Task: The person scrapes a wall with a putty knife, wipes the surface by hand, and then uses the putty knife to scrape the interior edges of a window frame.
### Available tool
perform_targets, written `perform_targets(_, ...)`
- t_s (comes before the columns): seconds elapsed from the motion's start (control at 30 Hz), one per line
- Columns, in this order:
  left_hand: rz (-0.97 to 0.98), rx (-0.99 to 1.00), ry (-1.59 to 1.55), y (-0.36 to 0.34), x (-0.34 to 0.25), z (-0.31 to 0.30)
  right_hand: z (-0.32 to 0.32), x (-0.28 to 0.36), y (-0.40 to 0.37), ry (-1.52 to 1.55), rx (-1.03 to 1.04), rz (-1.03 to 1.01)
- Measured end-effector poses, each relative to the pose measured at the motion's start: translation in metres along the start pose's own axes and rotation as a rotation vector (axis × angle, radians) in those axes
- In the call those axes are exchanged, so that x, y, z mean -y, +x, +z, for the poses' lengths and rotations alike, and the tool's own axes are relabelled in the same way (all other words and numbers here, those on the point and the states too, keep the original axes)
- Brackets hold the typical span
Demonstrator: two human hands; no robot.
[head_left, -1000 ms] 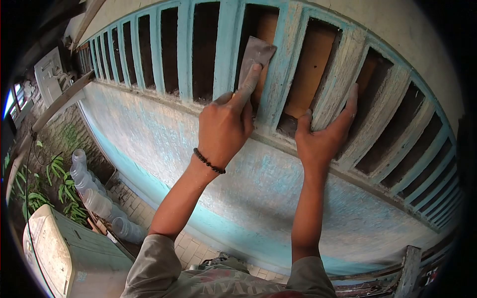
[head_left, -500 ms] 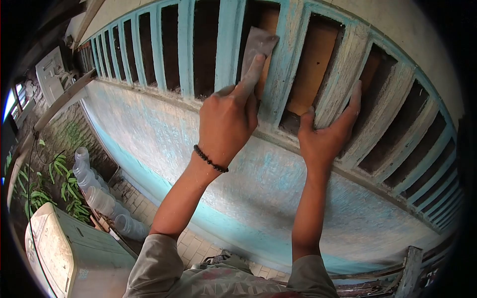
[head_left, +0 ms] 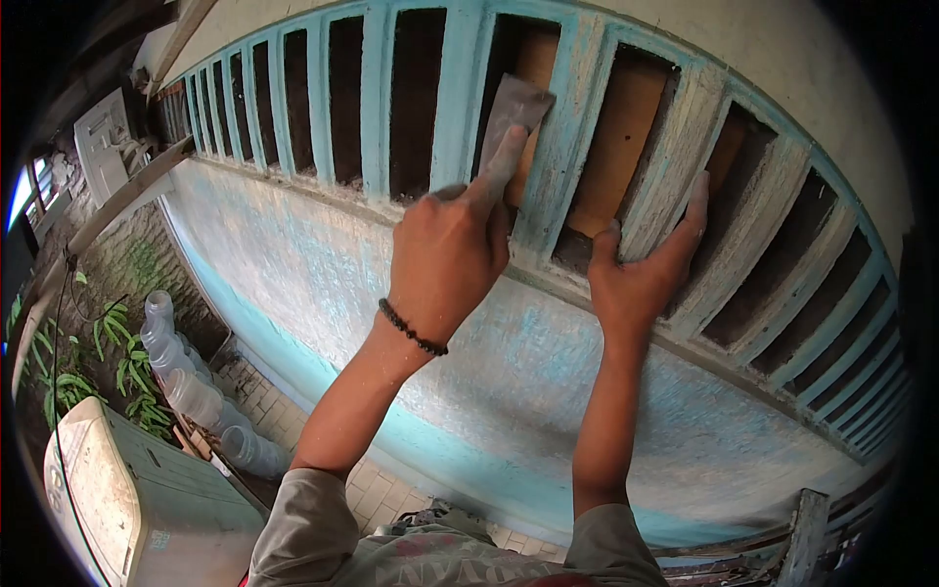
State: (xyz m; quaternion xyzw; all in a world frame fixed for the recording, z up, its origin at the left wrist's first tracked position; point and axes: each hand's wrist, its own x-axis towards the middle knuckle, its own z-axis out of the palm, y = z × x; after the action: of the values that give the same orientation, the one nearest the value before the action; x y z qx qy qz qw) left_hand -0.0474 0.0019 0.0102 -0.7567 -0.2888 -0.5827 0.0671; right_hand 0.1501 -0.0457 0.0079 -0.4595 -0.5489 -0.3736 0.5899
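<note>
My left hand (head_left: pixel 450 245), with a dark beaded bracelet on its wrist, is closed on a scraper (head_left: pixel 520 103) with a grey flat blade. The index finger lies stretched along the blade, and the handle is hidden in the palm. The blade's wide end is at the left edge of a worn, turquoise-painted slat (head_left: pixel 559 147). Around the lower part of a barer wooden slat (head_left: pixel 675 161) is my right hand (head_left: pixel 638 279), its thumb on the left side and index finger up the right side. Its other fingers are mostly hidden.
The slatted vent (head_left: pixel 377 108) runs above a patchy turquoise and grey wall (head_left: pixel 509 362). Stacked clear plastic containers (head_left: pixel 196 396), green plants (head_left: pixel 122 357) and a large pale box (head_left: pixel 166 499) stand at lower left. A wooden post (head_left: pixel 807 528) is at lower right.
My left hand and the scraper have moved slightly down along the slat. My right hand keeps its place on the barer slat. The view has shifted a little.
</note>
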Motion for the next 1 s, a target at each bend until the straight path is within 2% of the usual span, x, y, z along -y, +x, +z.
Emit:
perform_targets(0.17,-0.057,0.045,-0.035,-0.034,0.005,0.011,0.0,0.003,0.0,0.011,-0.007,0.024)
perform_targets(0.33,0.045,-0.054,-0.014,0.013,-0.002,0.003,0.0,0.002,-0.002,0.0,-0.009,0.012)
perform_targets(0.47,-0.013,0.018,-0.009,-0.012,0.0,0.001,0.001,0.001,-0.001,-0.009,-0.013,0.013)
perform_targets(0.57,-0.042,-0.002,-0.034,-0.029,0.004,0.013,0.001,0.002,-0.001,-0.024,-0.02,0.005)
perform_targets(0.73,-0.034,0.106,0.048,-0.01,-0.001,-0.016,0.003,0.001,0.0,-0.01,-0.042,-0.009)
perform_targets(0.87,0.06,-0.026,-0.001,-0.005,0.007,-0.003,-0.001,0.004,-0.001,-0.028,-0.01,0.009)
perform_targets(1.0,0.081,-0.059,-0.024,0.014,0.006,-0.001,0.001,0.002,0.001,-0.012,-0.044,-0.02)
